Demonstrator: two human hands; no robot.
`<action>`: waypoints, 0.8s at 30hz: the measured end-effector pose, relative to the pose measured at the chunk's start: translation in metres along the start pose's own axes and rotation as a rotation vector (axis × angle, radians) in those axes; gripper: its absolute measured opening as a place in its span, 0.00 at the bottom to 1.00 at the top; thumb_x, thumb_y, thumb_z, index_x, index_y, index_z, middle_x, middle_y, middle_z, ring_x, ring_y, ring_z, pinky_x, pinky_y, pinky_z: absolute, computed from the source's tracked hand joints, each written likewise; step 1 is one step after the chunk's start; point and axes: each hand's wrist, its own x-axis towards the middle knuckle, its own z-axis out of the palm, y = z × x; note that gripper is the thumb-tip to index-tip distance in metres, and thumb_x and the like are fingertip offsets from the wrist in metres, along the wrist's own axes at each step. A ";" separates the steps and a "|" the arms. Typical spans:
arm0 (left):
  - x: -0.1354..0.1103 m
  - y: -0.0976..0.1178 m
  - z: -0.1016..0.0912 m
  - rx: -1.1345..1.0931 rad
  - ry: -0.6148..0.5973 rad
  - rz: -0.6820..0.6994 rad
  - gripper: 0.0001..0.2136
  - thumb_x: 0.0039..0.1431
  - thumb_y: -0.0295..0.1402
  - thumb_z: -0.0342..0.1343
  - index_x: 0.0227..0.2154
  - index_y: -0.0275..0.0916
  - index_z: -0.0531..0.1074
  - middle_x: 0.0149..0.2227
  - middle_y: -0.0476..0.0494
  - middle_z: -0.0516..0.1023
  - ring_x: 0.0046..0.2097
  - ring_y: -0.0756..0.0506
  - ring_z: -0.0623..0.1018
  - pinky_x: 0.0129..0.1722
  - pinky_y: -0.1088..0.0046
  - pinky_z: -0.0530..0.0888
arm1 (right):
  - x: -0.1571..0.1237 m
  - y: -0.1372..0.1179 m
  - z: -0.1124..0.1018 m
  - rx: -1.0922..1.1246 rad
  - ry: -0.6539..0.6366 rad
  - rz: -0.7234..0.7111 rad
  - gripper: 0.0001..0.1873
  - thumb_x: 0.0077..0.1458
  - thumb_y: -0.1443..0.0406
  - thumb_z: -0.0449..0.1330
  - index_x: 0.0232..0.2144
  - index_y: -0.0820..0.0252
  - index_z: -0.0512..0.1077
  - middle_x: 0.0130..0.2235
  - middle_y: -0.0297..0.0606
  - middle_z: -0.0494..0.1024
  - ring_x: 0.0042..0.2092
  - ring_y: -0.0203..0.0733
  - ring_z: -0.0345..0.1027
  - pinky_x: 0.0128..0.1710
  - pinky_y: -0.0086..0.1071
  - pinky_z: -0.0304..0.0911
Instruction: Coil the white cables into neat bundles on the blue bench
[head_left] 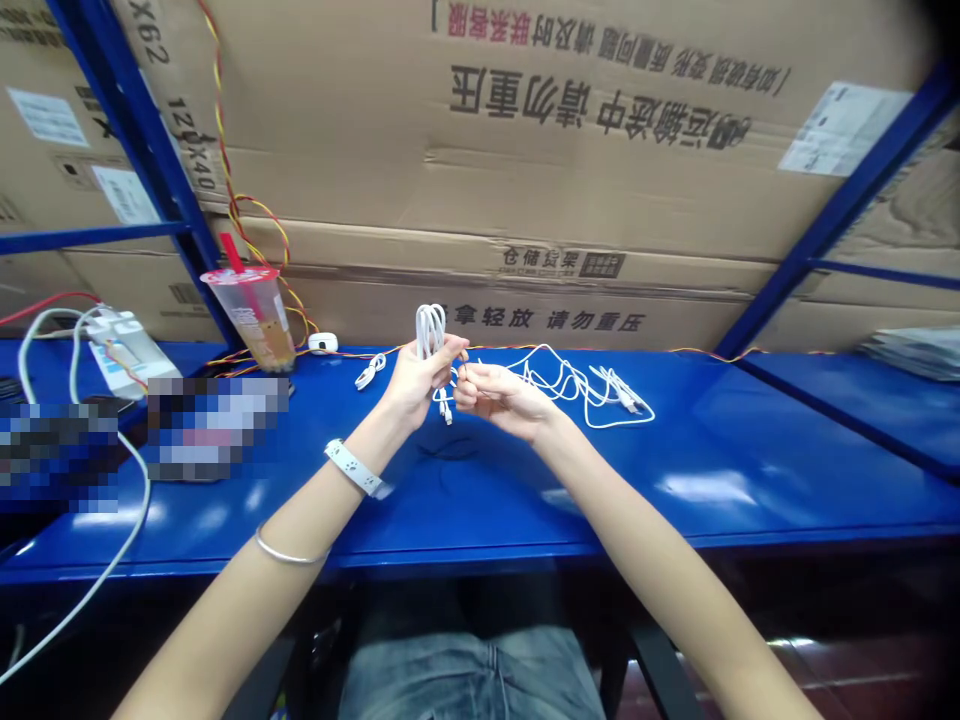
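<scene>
My left hand (421, 382) is closed around a coiled white charging cable (430, 328), whose loops rise above the fingers. Below that hand hangs the cable's plug end. Close beside it, my right hand (499, 395) pinches a thin dark twist tie (465, 362) near the coil. Several dark ties (448, 452) lie on the blue tabletop (495, 510) under my hands. To the right, loose white cables (585, 390) spread in tangled loops. A small bundled white cable (370, 371) rests left of my left hand.
A plastic drink cup (255, 320) with a red straw stands at the back left, near a white earphone case (323, 343). Further left are a white power strip (127, 350) and blurred-out devices. Large cardboard boxes (480, 190) and blue shelf posts close off the back.
</scene>
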 end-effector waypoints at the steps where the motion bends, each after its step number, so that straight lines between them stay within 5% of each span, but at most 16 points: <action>1: 0.000 0.001 0.000 0.009 -0.010 0.008 0.13 0.44 0.39 0.68 0.26 0.34 0.75 0.24 0.50 0.72 0.18 0.60 0.56 0.17 0.78 0.52 | -0.001 -0.001 0.000 -0.067 0.009 -0.009 0.12 0.45 0.59 0.68 0.26 0.60 0.71 0.26 0.32 0.68 0.29 0.33 0.61 0.33 0.30 0.62; 4: 0.000 0.001 -0.001 0.047 0.005 0.028 0.14 0.45 0.40 0.67 0.29 0.34 0.76 0.26 0.49 0.74 0.18 0.59 0.57 0.17 0.78 0.53 | 0.000 -0.004 0.001 -0.315 0.135 -0.124 0.13 0.47 0.57 0.67 0.27 0.61 0.72 0.28 0.34 0.72 0.30 0.34 0.64 0.33 0.30 0.62; 11: -0.001 -0.003 0.001 0.136 0.091 0.024 0.13 0.46 0.38 0.66 0.30 0.33 0.75 0.23 0.50 0.71 0.18 0.58 0.57 0.18 0.78 0.53 | 0.002 0.000 0.003 -1.113 0.599 -0.672 0.05 0.56 0.65 0.59 0.29 0.61 0.72 0.30 0.38 0.76 0.31 0.38 0.68 0.35 0.33 0.63; 16: -0.002 -0.002 0.002 0.125 0.111 0.026 0.13 0.47 0.38 0.66 0.29 0.34 0.74 0.26 0.46 0.76 0.18 0.58 0.57 0.18 0.77 0.54 | 0.001 0.004 -0.001 -1.415 0.617 -0.906 0.07 0.61 0.66 0.55 0.32 0.60 0.71 0.31 0.40 0.75 0.34 0.41 0.68 0.38 0.35 0.64; 24: -0.001 -0.001 0.003 0.211 0.105 0.058 0.13 0.46 0.40 0.66 0.27 0.35 0.75 0.23 0.50 0.72 0.20 0.56 0.58 0.20 0.77 0.55 | 0.002 0.006 -0.003 -1.464 0.623 -0.914 0.07 0.62 0.64 0.56 0.32 0.58 0.71 0.32 0.39 0.75 0.36 0.43 0.68 0.38 0.37 0.63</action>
